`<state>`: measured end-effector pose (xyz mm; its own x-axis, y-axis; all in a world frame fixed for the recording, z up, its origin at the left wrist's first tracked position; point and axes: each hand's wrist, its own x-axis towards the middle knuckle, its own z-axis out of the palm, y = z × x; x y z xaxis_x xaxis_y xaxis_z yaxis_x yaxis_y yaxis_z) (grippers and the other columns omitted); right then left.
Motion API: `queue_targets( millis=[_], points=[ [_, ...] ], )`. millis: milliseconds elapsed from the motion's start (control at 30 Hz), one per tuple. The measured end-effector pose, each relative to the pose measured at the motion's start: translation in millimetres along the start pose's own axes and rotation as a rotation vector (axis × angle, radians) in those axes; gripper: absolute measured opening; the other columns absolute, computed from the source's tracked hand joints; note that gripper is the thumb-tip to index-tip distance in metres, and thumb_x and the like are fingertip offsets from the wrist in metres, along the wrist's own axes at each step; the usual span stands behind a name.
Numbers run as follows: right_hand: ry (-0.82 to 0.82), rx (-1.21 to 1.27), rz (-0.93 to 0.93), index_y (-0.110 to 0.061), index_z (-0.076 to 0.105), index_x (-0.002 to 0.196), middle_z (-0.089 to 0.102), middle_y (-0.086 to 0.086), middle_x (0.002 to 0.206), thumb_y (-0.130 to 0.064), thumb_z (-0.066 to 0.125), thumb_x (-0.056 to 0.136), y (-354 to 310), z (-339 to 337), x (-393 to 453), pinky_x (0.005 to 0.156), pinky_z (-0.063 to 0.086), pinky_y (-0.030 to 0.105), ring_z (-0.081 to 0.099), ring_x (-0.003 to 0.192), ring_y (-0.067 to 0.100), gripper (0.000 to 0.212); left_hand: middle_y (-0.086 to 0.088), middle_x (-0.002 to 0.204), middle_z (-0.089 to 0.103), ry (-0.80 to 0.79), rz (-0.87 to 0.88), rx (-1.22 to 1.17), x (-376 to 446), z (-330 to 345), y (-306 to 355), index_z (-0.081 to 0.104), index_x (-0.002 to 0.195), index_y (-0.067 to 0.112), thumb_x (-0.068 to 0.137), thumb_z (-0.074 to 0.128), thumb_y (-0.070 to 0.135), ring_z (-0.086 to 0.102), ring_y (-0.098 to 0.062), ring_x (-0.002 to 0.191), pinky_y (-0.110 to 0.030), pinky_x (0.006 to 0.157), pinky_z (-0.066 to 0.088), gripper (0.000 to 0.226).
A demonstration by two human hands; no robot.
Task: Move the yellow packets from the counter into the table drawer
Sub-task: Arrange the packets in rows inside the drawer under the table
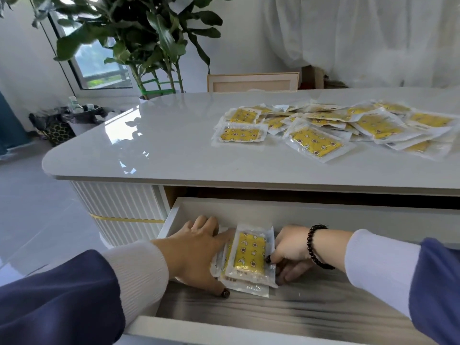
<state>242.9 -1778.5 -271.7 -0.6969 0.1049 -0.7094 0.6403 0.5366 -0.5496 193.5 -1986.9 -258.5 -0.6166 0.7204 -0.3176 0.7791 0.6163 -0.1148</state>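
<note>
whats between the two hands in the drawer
In the head view, a small stack of yellow packets lies between the left hand and the right hand, both touching its sides, on the drawer bottom.

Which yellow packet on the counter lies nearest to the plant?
The packet at the far left corner of the pile. It lies just behind another left-edge packet; all others spread further right, away from the plant.

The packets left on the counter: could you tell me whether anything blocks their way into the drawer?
Nothing visible does. The packets on the counter lie loose, the drawer below is pulled open, and only a small stack held by the left hand and right hand sits inside.
</note>
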Motion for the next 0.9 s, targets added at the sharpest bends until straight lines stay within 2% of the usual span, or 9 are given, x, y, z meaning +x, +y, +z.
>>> queue_targets(
  millis=[67, 200, 333, 467, 567, 633, 700, 767, 900],
  points=[
    [0.065, 0.009, -0.064, -0.003, 0.057, 0.088, 0.065, 0.013, 0.071, -0.004, 0.059, 0.091, -3, 5, 1, 0.055, 0.059, 0.03, 0.069, 0.055, 0.019, 0.003, 0.0, 0.128, 0.028, -0.002, 0.001, 0.04, 1, 1, 0, 0.004, 0.15, 0.038, 0.068, 0.051, 0.083, 0.024, -0.023, 0.12, -0.039, 0.109, 0.026, 0.104],
    [0.213, -0.051, -0.148, -0.01, 0.054, 0.072, 0.064, 0.015, 0.083, -0.005, 0.062, 0.088, -4, 15, 4, 0.074, 0.059, 0.046, 0.072, 0.083, 0.033, 0.019, 0.0, 0.129, 0.029, 0.002, 0.0, 0.081, 1, 4, -1, 0.008, 0.15, 0.037, 0.071, 0.042, 0.086, 0.025, -0.024, 0.119, -0.039, 0.108, 0.025, 0.099],
    [0.211, -0.07, -0.143, -0.011, 0.056, 0.077, 0.065, 0.011, 0.08, -0.012, 0.065, 0.087, -2, 10, 1, 0.075, 0.06, 0.043, 0.072, 0.083, 0.03, 0.013, 0.001, 0.127, 0.028, -0.004, -0.026, 0.072, 3, 7, -2, 0.013, 0.15, 0.035, 0.071, 0.038, 0.087, 0.025, -0.024, 0.12, -0.039, 0.11, 0.025, 0.098],
    [0.174, -0.069, -0.096, -0.01, 0.06, 0.086, 0.065, 0.007, 0.077, -0.021, 0.065, 0.087, -2, 5, -6, 0.077, 0.059, 0.042, 0.069, 0.078, 0.027, 0.013, 0.007, 0.119, 0.025, -0.062, -0.14, -0.201, 2, -1, -2, 0.02, 0.147, 0.037, 0.065, 0.058, 0.079, 0.021, -0.018, 0.121, -0.037, 0.112, 0.025, 0.1],
    [0.154, -0.152, -0.046, -0.007, 0.059, 0.086, 0.066, 0.01, 0.083, -0.031, 0.062, 0.089, -8, -5, -18, 0.078, 0.059, 0.041, 0.068, 0.081, 0.029, 0.025, 0.008, 0.126, 0.029, -0.051, -0.203, -0.352, -3, -13, -7, 0.024, 0.149, 0.033, 0.062, 0.068, 0.07, 0.022, -0.016, 0.125, -0.037, 0.113, 0.028, 0.104],
    [0.137, -0.204, -0.015, -0.005, 0.057, 0.087, 0.068, 0.012, 0.086, -0.03, 0.058, 0.091, -9, -13, -27, 0.078, 0.059, 0.04, 0.066, 0.076, 0.028, 0.026, 0.008, 0.132, 0.034, -0.011, -0.217, -0.387, -5, -18, -8, 0.028, 0.147, 0.033, 0.068, 0.069, 0.065, 0.025, -0.016, 0.127, -0.037, 0.113, 0.029, 0.095],
    [0.142, -0.27, -0.016, -0.004, 0.058, 0.097, 0.07, 0.015, 0.097, -0.027, 0.057, 0.091, -6, -22, -36, 0.081, 0.058, 0.041, 0.065, 0.072, 0.026, 0.024, 0.009, 0.137, 0.039, 0.04, -0.21, -0.448, -5, -23, -7, 0.036, 0.144, 0.033, 0.076, 0.067, 0.055, 0.03, -0.015, 0.13, -0.035, 0.112, 0.03, 0.079],
    [0.122, -0.322, -0.019, -0.005, 0.056, 0.099, 0.069, 0.012, 0.091, -0.025, 0.057, 0.091, 0, -28, -48, 0.076, 0.058, 0.038, 0.064, 0.063, 0.023, 0.021, 0.012, 0.136, 0.045, 0.093, -0.187, -0.509, -4, -27, -3, 0.043, 0.14, 0.031, 0.082, 0.065, 0.045, 0.038, -0.01, 0.127, -0.028, 0.107, 0.037, 0.064],
    [0.044, -0.353, 0.017, -0.006, 0.055, 0.1, 0.063, 0.001, 0.071, -0.026, 0.057, 0.09, 23, -40, -77, 0.053, 0.05, 0.028, 0.058, 0.052, 0.016, 0.022, 0.017, 0.115, 0.058, 0.136, -0.184, -0.606, -6, -33, 5, 0.053, 0.131, 0.028, 0.087, 0.063, 0.034, 0.055, -0.001, 0.107, -0.012, 0.085, 0.045, 0.046]
  ],
)
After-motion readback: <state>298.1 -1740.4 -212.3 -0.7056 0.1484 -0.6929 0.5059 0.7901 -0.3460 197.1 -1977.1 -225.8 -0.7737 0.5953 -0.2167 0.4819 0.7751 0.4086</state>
